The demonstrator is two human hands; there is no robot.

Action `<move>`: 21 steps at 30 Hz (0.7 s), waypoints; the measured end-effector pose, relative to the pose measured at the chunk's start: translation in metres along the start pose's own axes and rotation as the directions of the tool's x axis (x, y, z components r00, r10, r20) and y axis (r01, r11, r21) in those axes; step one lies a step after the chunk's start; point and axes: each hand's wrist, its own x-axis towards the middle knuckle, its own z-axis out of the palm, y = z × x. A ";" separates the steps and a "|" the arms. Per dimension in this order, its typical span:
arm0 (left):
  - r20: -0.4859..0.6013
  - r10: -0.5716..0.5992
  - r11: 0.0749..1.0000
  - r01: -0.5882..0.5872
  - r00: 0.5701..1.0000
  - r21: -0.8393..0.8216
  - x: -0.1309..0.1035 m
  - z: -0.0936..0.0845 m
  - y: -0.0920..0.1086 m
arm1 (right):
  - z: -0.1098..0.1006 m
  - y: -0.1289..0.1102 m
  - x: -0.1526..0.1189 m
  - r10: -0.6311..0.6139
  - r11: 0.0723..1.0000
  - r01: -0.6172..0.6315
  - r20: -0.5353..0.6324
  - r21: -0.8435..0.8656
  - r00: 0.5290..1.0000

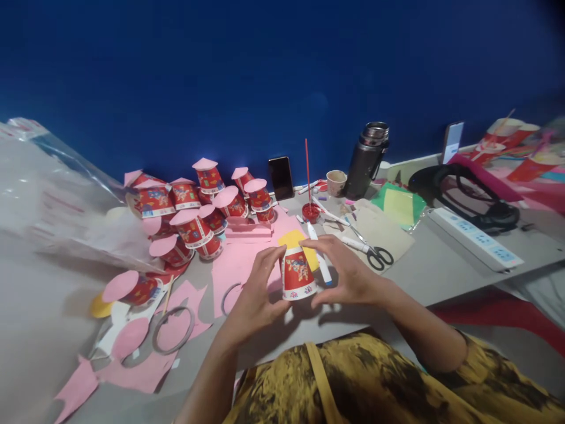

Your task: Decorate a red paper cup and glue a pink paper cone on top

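A red paper cup (pixel 298 272) with a printed figure is held upside down above the table's front edge, its wide white rim lowest. My left hand (pixel 260 291) grips its left side, fingertips near the narrow end and thumb by the rim. Across from it, my right hand (pixel 351 274) has its fingertips at the top and its thumb by the lower right rim. Yellow paper (pixel 312 259) and a white marker (pixel 319 253) lie just behind the cup. Pink paper sheets (pixel 238 254) spread to the left.
Several red cups (pixel 192 228) with pink discs on top are stacked at back left. Tape rolls (pixel 173 330) lie on pink scraps. Scissors (pixel 379 258), a dark thermos (pixel 365 162), a phone (pixel 281 178) and a power strip (pixel 474 238) stand or lie beyond and right.
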 end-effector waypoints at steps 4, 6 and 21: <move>-0.091 -0.064 0.876 0.012 0.994 -0.483 0.006 -0.001 -0.007 | -0.005 0.004 -0.007 0.129 0.980 -0.104 -0.141 0.171 0.982; -0.102 -0.130 0.771 0.036 0.986 -0.636 0.010 -0.002 -0.011 | -0.003 0.008 -0.010 0.202 0.958 -0.164 -0.145 0.234 0.969; 0.033 -0.310 0.658 0.240 0.950 -0.714 0.025 -0.004 -0.037 | 0.054 0.033 0.036 0.366 0.785 -0.305 -0.006 0.539 0.931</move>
